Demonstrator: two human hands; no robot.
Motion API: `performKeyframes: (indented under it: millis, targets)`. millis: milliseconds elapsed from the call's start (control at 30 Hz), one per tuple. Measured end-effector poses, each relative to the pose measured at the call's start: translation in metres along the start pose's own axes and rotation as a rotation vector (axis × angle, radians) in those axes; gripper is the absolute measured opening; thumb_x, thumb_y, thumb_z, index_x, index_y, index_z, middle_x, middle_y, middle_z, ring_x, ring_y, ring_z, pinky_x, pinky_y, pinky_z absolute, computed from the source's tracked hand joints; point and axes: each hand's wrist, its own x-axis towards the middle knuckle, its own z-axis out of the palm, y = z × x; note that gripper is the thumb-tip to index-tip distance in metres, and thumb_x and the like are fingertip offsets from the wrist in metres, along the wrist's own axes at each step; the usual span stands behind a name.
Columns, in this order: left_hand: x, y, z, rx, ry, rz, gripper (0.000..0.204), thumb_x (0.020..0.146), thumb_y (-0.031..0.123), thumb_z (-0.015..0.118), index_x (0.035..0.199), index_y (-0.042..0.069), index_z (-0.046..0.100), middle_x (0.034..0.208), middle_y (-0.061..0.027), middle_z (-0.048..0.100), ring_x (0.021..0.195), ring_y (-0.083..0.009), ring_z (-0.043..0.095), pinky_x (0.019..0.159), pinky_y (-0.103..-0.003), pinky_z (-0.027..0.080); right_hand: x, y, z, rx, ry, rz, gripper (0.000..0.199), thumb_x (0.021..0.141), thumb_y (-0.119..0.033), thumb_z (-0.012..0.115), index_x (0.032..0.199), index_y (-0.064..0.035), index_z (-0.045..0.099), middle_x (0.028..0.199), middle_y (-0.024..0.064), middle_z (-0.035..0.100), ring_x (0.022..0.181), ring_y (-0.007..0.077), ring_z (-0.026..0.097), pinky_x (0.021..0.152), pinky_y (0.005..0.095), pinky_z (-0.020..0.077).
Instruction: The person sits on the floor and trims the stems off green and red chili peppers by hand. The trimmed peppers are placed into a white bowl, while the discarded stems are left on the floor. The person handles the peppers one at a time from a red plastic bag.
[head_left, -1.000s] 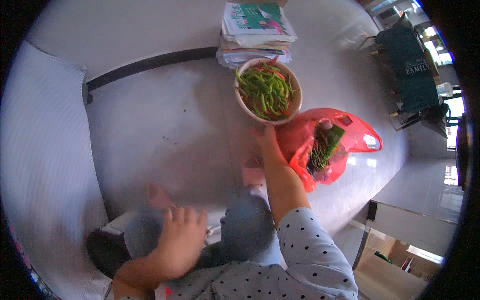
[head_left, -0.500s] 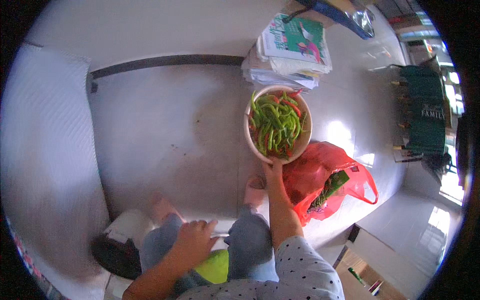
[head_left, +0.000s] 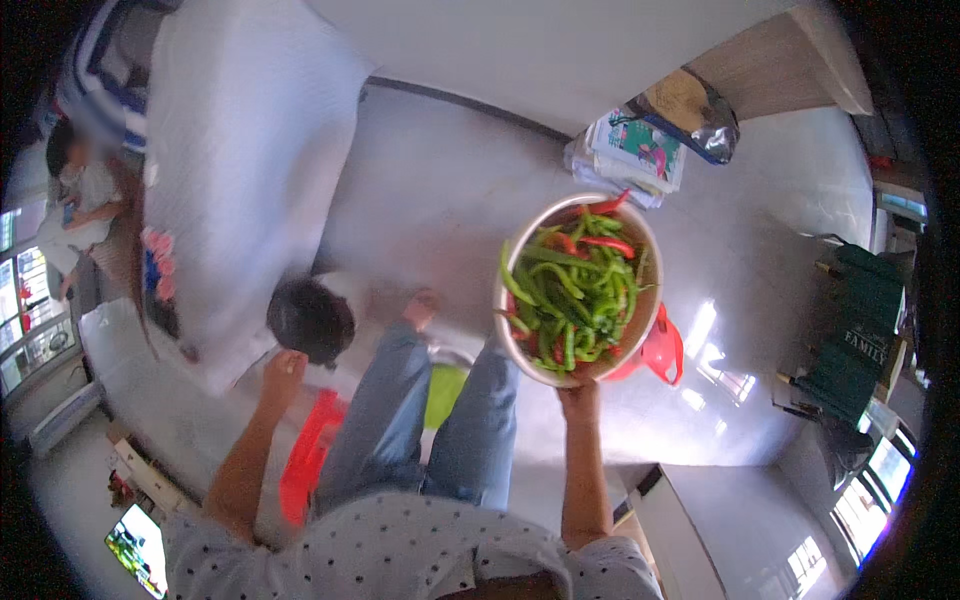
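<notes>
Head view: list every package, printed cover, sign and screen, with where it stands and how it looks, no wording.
Booklet stack: floor beyond the bowl in the right hand; flat, white and teal covers.
Green bag: far right; boxy, dark green, pale lettering.
Screen: lower left corner; small lit rectangle, green picture.
Foil bag: by the wooden furniture, top right; crumpled, shiny.

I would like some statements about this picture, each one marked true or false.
1. The right hand grips the rim of the bowl. True.
2. The bowl holds only red tomatoes. False: it holds mostly green peppers with a few red ones.
3. The left hand holds the bowl too. False: it is beside a dark round object.
4. A stack of books lies on the floor beyond the bowl. True.
</notes>
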Motion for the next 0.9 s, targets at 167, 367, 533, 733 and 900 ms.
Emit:
performKeyframes:
  millis: [167,367,533,733,900]
  targets:
    - [-0.046,-0.049,-0.063,-0.384,-0.34,-0.371,0.019,0.081,0.019,0.054,0.084,0.002,0.057,0.069,-0.0091,0.06,0.056,-0.016,0.058,0.054,-0.03,0.047,-0.176,-0.048,-0.01,-0.015,0.022,-0.191,0.052,0.066,0.004,0.045,0.117,-0.0006,0.038,0.113,0.0151,0.048,0.104,0.0265,0.049,0.088,0.0377,0.0439]
    - [-0.091,-0.028,-0.074,-0.481,-0.435,-0.651,0.02,0.082,0.018,0.05,0.09,0.0,0.055,0.072,-0.0112,0.06,0.062,-0.017,0.059,0.052,-0.027,0.047,-0.348,-0.065,-0.046,0.05,0.081,-0.448,0.062,0.068,0.0,0.052,0.126,-0.0048,0.032,0.122,0.0163,0.042,0.113,0.0317,0.042,0.095,0.0472,0.0359]
    - [-0.141,0.009,-0.02,-0.604,-0.388,-0.574,0.023,0.082,0.018,0.05,0.094,0.0,0.056,0.078,-0.0126,0.061,0.065,-0.0185,0.059,0.053,-0.029,0.049,-0.402,-0.06,-0.124,-0.035,0.065,-0.538,0.058,0.071,-0.005,0.057,0.124,-0.0036,0.035,0.12,0.0147,0.045,0.11,0.0279,0.044,0.093,0.0414,0.039]
    - [-0.267,0.028,0.063,-0.683,-0.667,-0.516,0.025,0.082,0.022,0.052,0.1,0.004,0.055,0.084,-0.0114,0.062,0.064,-0.0202,0.06,0.055,-0.032,0.049,-0.441,-0.077,-0.236,-0.352,0.307,-0.518,0.05,0.072,-0.001,0.05,0.12,0.0007,0.038,0.114,0.0185,0.047,0.104,0.0315,0.048,0.09,0.0452,0.0396]
    - [-0.378,0.024,0.119,-0.66,-0.64,-0.539,0.028,0.079,0.019,0.054,0.102,0.003,0.054,0.084,-0.0108,0.062,0.064,-0.0226,0.062,0.05,-0.033,0.047,-0.462,-0.096,-0.28,-0.345,0.231,-0.413,0.046,0.073,-0.004,0.051,0.117,0.0001,0.04,0.109,0.0171,0.049,0.099,0.0295,0.049,0.087,0.0426,0.0405]
